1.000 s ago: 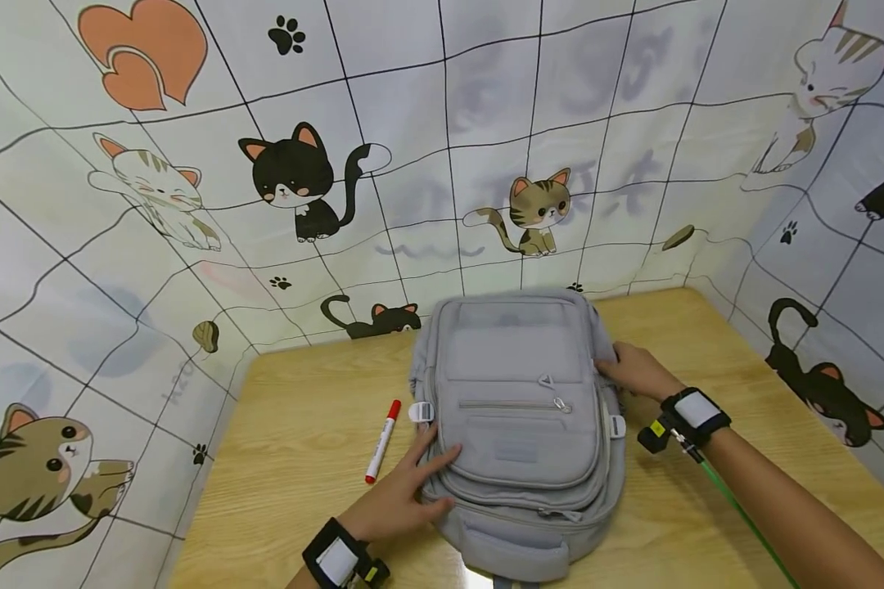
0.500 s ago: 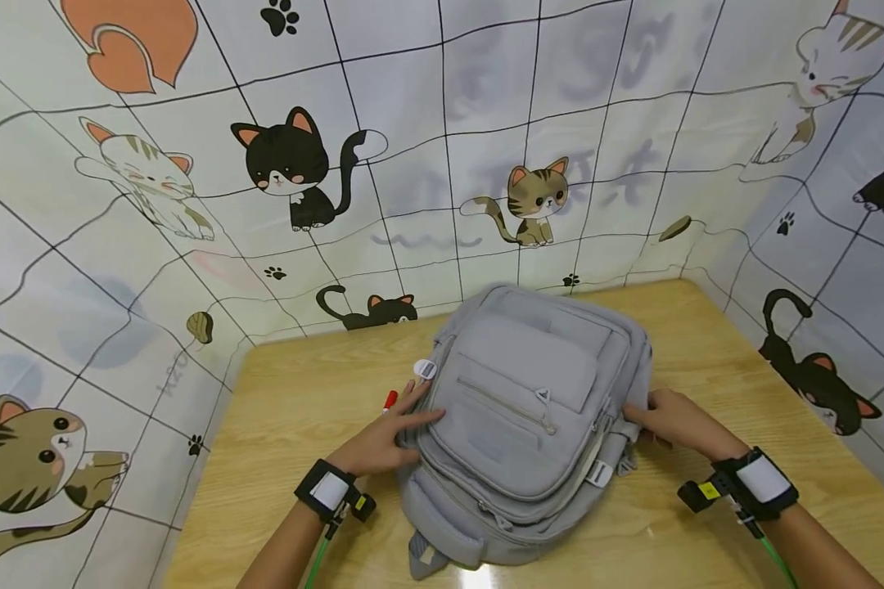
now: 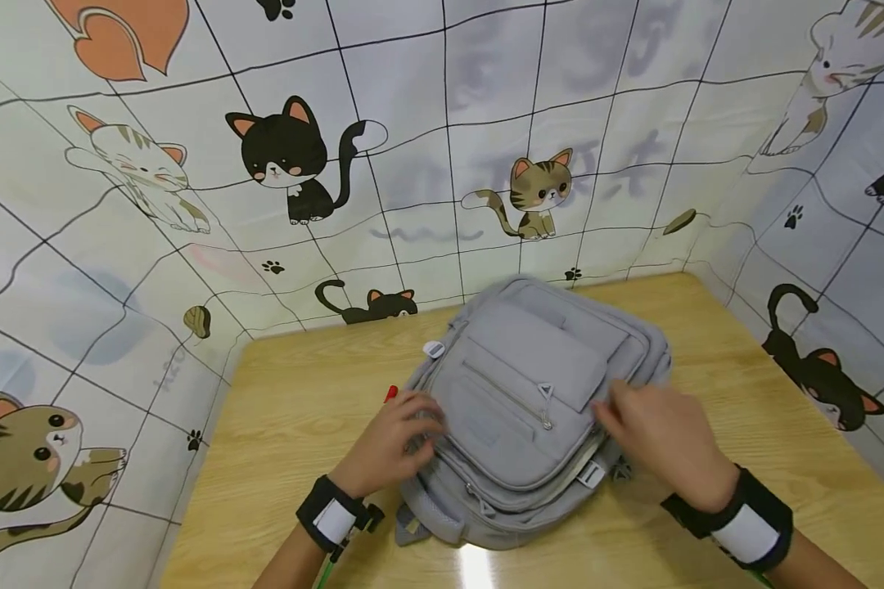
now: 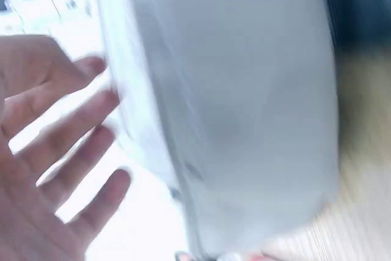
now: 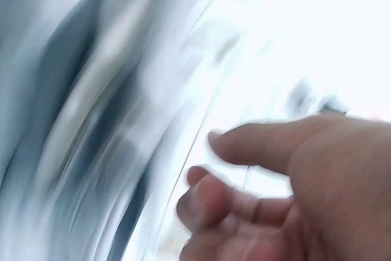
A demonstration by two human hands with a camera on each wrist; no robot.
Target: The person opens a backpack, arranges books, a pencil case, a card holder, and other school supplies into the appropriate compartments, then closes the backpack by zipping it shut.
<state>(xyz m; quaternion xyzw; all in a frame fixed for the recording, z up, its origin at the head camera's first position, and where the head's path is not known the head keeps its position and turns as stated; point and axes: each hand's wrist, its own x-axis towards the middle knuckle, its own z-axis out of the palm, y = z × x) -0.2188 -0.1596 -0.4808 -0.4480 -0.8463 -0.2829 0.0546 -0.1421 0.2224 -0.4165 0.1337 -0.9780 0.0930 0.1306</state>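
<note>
Head view shows my two forearms reaching in from the bottom edge toward a grey backpack (image 3: pixel 534 409) that lies face up on the wooden counter (image 3: pixel 302 409), turned at an angle with its top toward the far right corner. My left hand (image 3: pixel 394 442) rests on the near left side of the backpack, palm down, wrist low, fingers (image 3: pixel 420 425) laid over the edge of the front pocket; in the left wrist view those fingers (image 4: pixel 79 151) are spread and fairly straight beside the grey fabric (image 4: pixel 232 108), holding nothing. My right hand (image 3: pixel 659 446) comes in over the backpack's right side, back of the hand up, fingertips pointing left toward the front zip pull (image 3: pixel 546 391). It is blurred, so I cannot tell whether it touches the fabric. In the right wrist view the fingers (image 5: pixel 244 203) are partly curled with the thumb (image 5: pixel 263 145) stretched above them, and nothing shows between them; the smear there hides anything finer. Both wrists wear black bands (image 3: pixel 744 523) with white patches. Just left of my left hand, the red cap of a marker (image 3: pixel 390 393) pokes out on the counter, the rest hidden behind my hand. Cat-print sheets (image 3: pixel 295 164) wall in the counter.
</note>
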